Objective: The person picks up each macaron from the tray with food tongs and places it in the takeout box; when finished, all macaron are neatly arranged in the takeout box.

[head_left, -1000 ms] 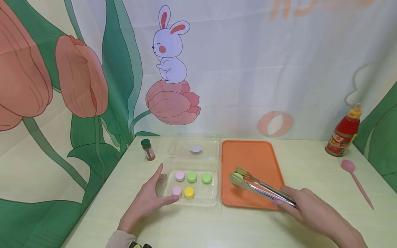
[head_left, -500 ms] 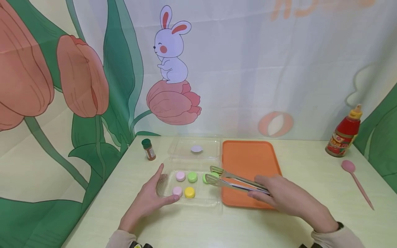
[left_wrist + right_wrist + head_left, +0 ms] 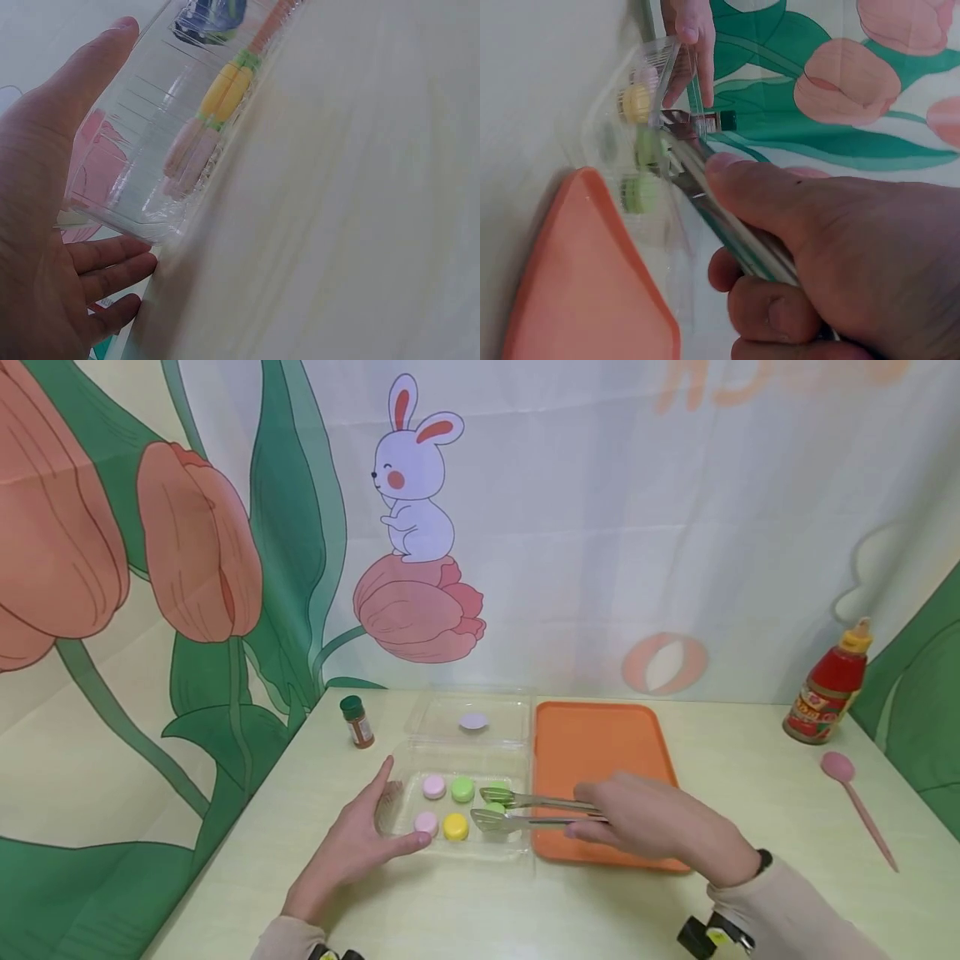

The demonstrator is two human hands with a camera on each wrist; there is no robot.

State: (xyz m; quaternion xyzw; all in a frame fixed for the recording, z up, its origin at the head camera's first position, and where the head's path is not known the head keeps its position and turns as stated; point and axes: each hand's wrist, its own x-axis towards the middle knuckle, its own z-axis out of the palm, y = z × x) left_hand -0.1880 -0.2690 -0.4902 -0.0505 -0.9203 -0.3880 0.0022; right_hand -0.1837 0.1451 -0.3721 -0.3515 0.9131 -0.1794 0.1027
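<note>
My right hand (image 3: 637,814) grips metal tongs (image 3: 547,822), whose tips are over the right part of a clear plastic container (image 3: 420,852). A green macaron (image 3: 494,808) shows between the tips, partly hidden by them. Another green macaron (image 3: 498,787) is just behind, and a third green one (image 3: 462,789) lies to the left. Two pink macarons (image 3: 433,787) and a yellow macaron (image 3: 455,827) also lie inside. My left hand (image 3: 356,843) rests at the container's left end, thumb along the front wall and fingers extended round the far side.
An orange tray (image 3: 600,735) lies right beside the container. The container's lid (image 3: 435,718) is folded back, with a pale round spot on it. A green-capped spice jar (image 3: 357,722) stands back left. At right are a red sauce bottle (image 3: 828,689) and a pink spoon (image 3: 838,767).
My right hand has moved left, carrying the green macaron in the tongs from above the orange tray to the container's right part. The left hand has stayed in place.
</note>
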